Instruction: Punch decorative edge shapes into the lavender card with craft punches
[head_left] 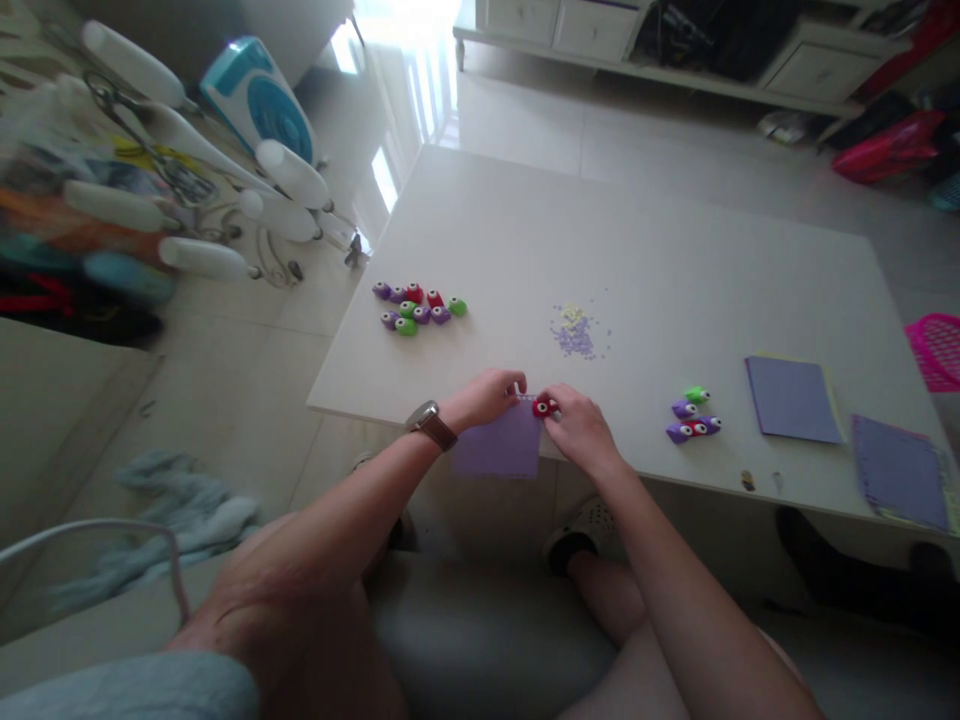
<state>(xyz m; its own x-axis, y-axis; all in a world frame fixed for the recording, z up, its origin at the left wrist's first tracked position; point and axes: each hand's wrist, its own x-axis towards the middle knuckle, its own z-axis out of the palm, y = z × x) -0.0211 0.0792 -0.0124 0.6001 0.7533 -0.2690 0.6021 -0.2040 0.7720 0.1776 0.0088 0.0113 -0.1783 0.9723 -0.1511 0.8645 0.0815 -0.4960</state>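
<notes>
A purple sheet of paper (496, 445) hangs over the near edge of the white table, with a row of small holes along its top edge. My left hand (491, 393), wearing a watch, is closed at that top edge with its fingers curled onto the sheet. At the sheet's upper right corner, my right hand (576, 425) grips a small red hole punch (543, 408) with one round white eye. Small purple and yellow paper dots (575, 335) lie scattered on the table beyond my hands.
Several one-eyed punches (414, 308) in purple, green and red sit at left; another group (694, 428) lies right. A purple paper stack (795, 400) and hole-edged sheets (900, 470) rest at the table's right end. A pink basket (937, 352) stands beyond.
</notes>
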